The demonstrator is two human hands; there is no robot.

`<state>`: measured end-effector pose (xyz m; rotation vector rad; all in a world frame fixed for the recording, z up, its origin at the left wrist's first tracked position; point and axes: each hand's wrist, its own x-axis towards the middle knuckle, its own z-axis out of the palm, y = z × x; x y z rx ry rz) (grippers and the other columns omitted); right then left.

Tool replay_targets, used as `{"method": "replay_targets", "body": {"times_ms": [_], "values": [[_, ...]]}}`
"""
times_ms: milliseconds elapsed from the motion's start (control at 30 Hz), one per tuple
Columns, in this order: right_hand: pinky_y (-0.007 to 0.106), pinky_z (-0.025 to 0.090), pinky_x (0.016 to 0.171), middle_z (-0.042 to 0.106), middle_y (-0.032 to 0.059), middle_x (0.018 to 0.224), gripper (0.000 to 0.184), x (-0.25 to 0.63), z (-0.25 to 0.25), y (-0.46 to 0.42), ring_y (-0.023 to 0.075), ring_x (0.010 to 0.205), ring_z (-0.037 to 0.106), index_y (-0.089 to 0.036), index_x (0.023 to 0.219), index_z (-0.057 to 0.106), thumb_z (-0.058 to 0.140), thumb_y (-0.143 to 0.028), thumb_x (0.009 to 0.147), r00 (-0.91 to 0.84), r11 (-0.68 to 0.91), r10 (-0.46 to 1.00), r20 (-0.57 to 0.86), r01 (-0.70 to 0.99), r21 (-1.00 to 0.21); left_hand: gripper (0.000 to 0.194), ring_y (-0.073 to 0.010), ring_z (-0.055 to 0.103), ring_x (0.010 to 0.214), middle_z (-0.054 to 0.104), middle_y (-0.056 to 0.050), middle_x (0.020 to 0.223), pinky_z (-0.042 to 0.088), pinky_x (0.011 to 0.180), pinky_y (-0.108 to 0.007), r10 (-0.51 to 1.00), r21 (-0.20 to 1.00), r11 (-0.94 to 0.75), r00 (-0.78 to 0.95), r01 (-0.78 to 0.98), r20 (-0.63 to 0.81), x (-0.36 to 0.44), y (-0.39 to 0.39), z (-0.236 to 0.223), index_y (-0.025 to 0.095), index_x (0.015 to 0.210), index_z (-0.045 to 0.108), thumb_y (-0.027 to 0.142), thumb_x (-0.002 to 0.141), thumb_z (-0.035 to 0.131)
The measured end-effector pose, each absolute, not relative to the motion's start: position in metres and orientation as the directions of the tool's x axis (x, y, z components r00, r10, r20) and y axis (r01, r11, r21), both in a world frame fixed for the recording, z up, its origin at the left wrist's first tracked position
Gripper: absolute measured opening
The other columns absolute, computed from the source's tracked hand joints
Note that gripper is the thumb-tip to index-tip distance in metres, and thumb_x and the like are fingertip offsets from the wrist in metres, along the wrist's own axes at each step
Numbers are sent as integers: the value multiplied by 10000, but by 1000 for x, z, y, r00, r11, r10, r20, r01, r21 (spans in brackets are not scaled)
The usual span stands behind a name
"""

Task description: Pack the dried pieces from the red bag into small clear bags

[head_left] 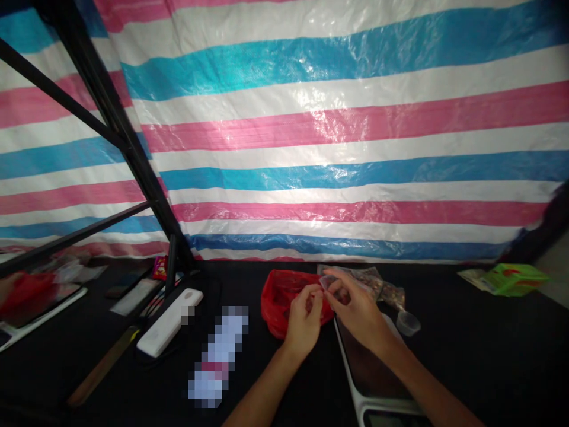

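Both hands raised over the table, fingertips nearly meeting. Between them, at the right hand, a small piece of see-through plastic; thumb and fingers appear pinched on it, a fine grip that would suit something thin and light. Left hand: thumb and forefinger curled together just beside the plastic. Cannot tell whether that grip has hold of an edge; perhaps it is there to steady.

Plastic sits above the right side of a red bag, which is slumped, mouth gaping upward, partly behind the hands. Likely kept there for easy reach.

Scale lies just right of the bag, display end toward the person, presumably so it can be read; right forearm crosses over it. Beyond, bags of brown pieces, contents too small to name, and a small see-through cup just beside them, within the right hand's range.

Left of the hands, well apart: white power strip, set aside from the bag and scale. Far left, another person's hand, blurred, at a second red bag over another scale; seemingly a separate station, spaced to avoid crowding.
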<state>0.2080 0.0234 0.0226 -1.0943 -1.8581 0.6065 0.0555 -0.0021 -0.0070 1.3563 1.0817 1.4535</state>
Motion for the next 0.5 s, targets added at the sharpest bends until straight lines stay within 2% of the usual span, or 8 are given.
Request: {"method": "replay_targets", "body": {"times_ms": [100,200,367,433,500], "values": [[332,573,741,747,28,927,403,207,23,22,203,752,688,-257,1338,621,618,-298,937,-319,514,855,408,419,-749,436,-109,545,577,670,-2,734,431,558,-226,978,966,-209,-49,-153,204,54,2,-8,159,1055,704,575,934,665],[352,576,824,758,41,978,398,208,27,22,225,859,713,-249,1313,648,634,-268,916,-365,516,849,383,413,-750,499,-131,608,612,729,-44,787,477,581,-242,986,963,-164,-34,-211,161,51,6,-6,144,1026,744,611,851,750],[343,566,790,745,10,909,442,211,32,22,202,772,690,-248,1345,619,613,-223,904,-386,493,857,341,418,-763,551,-150,646,617,741,-52,739,535,636,-282,990,962,-128,31,-241,139,48,8,-4,129,1086,784,614,826,779],[345,564,793,739,12,929,431,212,31,23,197,776,682,-248,1338,617,614,-227,907,-387,504,852,353,421,-754,525,-173,699,713,778,-73,824,566,725,-305,987,950,-127,63,-284,151,49,6,-2,133,1110,787,580,833,793],[345,563,785,729,15,933,432,214,30,24,196,780,676,-246,1338,612,625,-240,907,-379,516,848,369,435,-738,476,-213,742,893,805,-107,1001,574,872,-345,979,939,-142,96,-312,179,50,3,0,142,1123,791,541,863,784]]}}
